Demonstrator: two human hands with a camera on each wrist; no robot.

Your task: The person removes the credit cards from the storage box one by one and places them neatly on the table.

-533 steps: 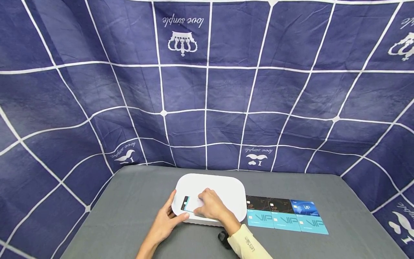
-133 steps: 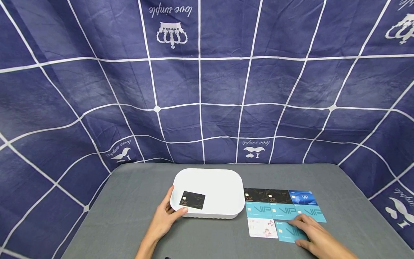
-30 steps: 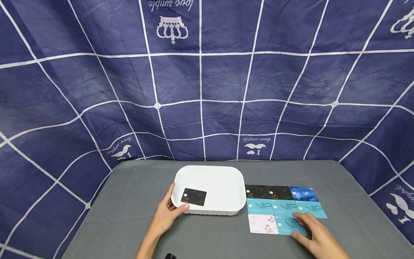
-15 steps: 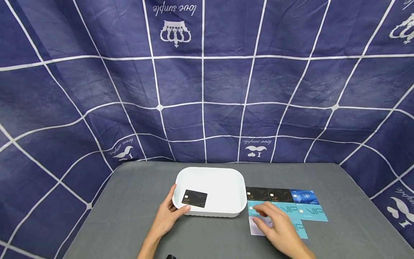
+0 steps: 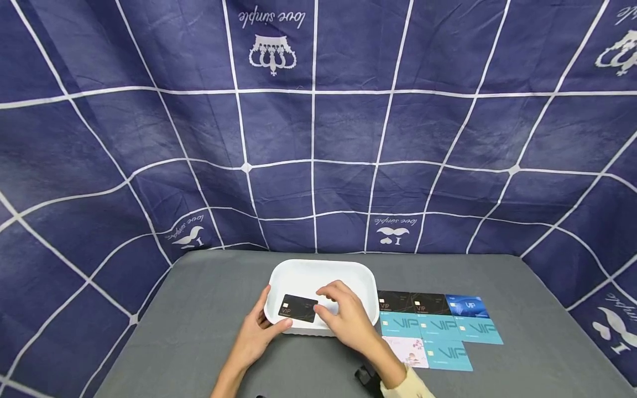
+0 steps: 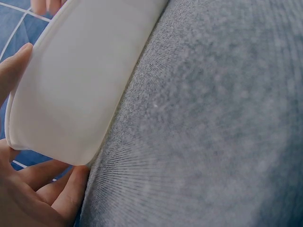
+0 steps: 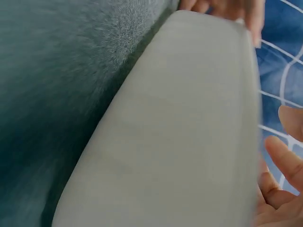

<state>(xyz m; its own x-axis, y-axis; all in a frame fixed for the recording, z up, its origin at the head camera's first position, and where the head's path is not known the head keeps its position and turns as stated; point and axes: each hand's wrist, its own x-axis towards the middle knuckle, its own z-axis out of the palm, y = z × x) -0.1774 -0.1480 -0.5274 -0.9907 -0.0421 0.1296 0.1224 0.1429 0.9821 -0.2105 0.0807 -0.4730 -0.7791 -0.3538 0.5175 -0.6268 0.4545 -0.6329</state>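
In the head view, a white rectangular tray [image 5: 293, 276] stands on the grey table. A black VIP card [image 5: 298, 308] lies inside it, near the front left. My left hand [image 5: 252, 330] holds the tray's front left corner, thumb at the front rim and fingers along the left side; the left wrist view shows fingers against the tray wall [image 6: 66, 90]. My right hand [image 5: 350, 318] is over the tray, thumb and forefinger apart beside the black card's right edge, holding nothing. In the right wrist view its fingers [image 7: 284, 158] are spread above the rim.
Right of the tray, several cards lie in rows: black cards [image 5: 432, 304] and a blue card [image 5: 468, 305] at the back, teal cards [image 5: 438, 326] in the middle, a pale floral card [image 5: 412, 352] and a teal card [image 5: 448, 355] in front. A blue curtain [image 5: 348, 132] hangs behind.
My right hand has let go of the front teal card, leaving it beside the floral card, and moved left over the tray. The left hand stays at the tray's corner.
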